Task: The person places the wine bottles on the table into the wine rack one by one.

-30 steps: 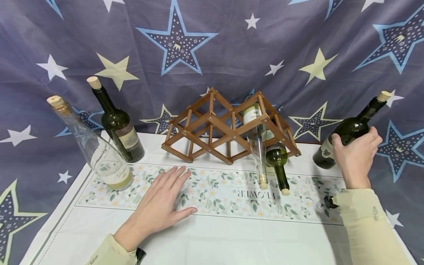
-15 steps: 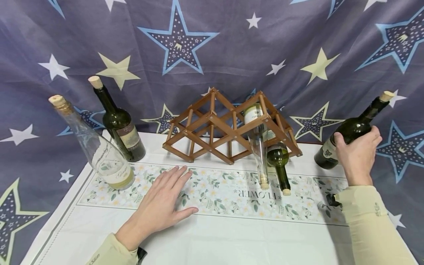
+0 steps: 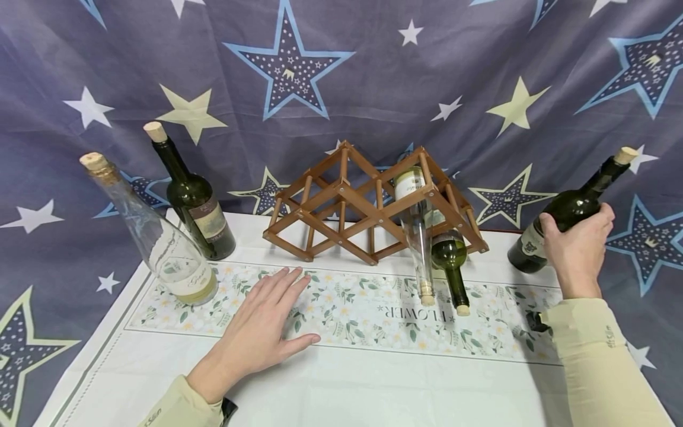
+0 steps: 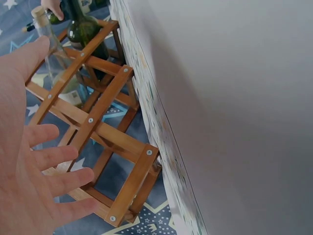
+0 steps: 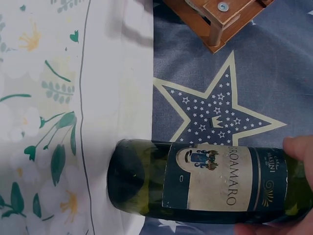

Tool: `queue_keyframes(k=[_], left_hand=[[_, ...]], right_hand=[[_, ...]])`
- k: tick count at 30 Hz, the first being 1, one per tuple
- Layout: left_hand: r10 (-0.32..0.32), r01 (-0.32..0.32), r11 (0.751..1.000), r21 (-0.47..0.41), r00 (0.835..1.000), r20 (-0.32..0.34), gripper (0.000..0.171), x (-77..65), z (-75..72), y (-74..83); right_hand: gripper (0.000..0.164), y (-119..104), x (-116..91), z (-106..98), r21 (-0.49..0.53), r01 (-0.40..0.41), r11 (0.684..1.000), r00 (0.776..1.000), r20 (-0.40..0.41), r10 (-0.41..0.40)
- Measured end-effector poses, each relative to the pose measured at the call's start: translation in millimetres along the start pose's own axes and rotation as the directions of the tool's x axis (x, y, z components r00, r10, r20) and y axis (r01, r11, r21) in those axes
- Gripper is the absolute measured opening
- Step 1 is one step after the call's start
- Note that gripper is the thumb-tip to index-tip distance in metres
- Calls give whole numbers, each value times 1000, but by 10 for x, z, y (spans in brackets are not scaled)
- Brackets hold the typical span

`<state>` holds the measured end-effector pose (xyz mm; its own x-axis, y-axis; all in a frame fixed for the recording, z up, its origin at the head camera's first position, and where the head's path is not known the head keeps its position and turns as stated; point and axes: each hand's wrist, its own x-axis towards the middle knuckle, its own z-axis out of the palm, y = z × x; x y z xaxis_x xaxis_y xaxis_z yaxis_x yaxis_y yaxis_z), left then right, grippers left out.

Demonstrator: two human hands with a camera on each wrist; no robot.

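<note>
At the right end of the table, my right hand [image 3: 578,252] grips a dark green wine bottle [image 3: 571,207] around its body. The bottle is corked and stands upright, and its label [image 5: 215,176] faces the right wrist camera. Fingertips show at the bottle's upper body in that view. My left hand [image 3: 258,332] is spread palm down over the floral runner, holding nothing. In front of it stands a wooden wine rack [image 3: 341,190]. A clear bottle [image 3: 418,237] and a green bottle [image 3: 450,254] lie in the rack's right side, corks toward me.
On the left stand a tall clear corked bottle [image 3: 176,261] and a dark green corked bottle [image 3: 205,219] close together. The floral runner [image 3: 347,332] crosses the white table [image 3: 373,391]. A star-patterned cloth [image 3: 373,83] hangs right behind the rack.
</note>
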<state>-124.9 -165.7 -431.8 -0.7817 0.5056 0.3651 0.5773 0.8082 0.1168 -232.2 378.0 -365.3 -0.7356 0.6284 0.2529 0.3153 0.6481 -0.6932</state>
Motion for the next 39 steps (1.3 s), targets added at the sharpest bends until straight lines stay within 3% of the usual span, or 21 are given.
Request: queue_keyframes(k=[22, 39], left_hand=[[-9, 9, 1000, -16, 1000, 2, 98, 6, -32, -1], [-7, 7, 1000, -7, 1000, 1, 98, 8, -58, 6]], right_hand=[[96, 38, -60, -59, 30, 15, 999, 1000, -18, -15], [92, -194, -257, -277, 91, 60, 994, 992, -116, -49]])
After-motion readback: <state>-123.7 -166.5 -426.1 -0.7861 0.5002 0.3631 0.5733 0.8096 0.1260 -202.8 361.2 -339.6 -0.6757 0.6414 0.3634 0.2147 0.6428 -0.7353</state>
